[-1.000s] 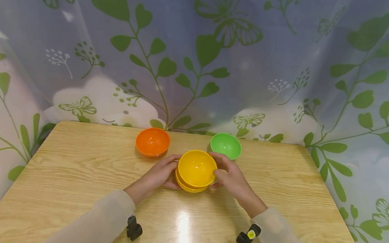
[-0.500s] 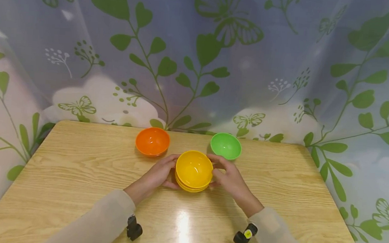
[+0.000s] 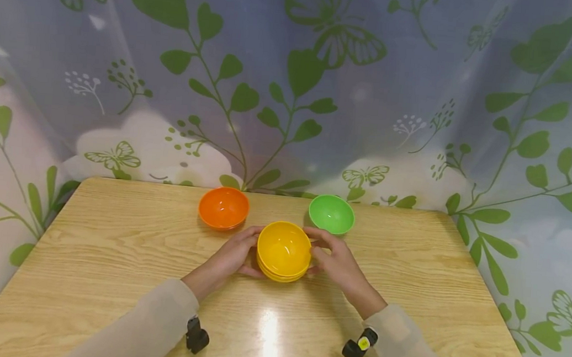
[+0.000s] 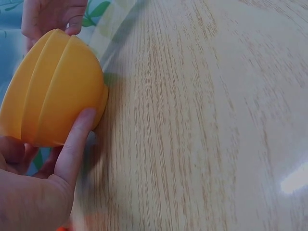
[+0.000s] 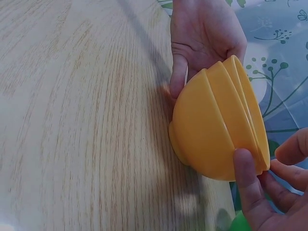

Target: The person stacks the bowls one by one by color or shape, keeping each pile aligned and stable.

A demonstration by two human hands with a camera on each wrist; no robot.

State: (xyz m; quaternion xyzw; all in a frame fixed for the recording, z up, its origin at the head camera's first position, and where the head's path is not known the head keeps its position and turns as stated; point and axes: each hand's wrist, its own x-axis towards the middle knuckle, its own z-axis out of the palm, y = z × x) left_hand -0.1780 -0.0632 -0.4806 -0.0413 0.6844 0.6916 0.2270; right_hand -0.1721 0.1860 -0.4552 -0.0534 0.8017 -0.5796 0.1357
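The left hand [image 3: 230, 256] and right hand [image 3: 336, 262] are clamped on opposite sides of smooth, glossy, round-bellied yellow bowls [image 3: 284, 250], nested together, over a wood-grained table [image 3: 87, 247].

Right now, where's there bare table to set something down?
Bare table lies left of the orange bowl, right of the green bowl, and between the wrist cameras. It's crowded in the middle, where the left hand and right hand hold the yellow bowls close to both others.
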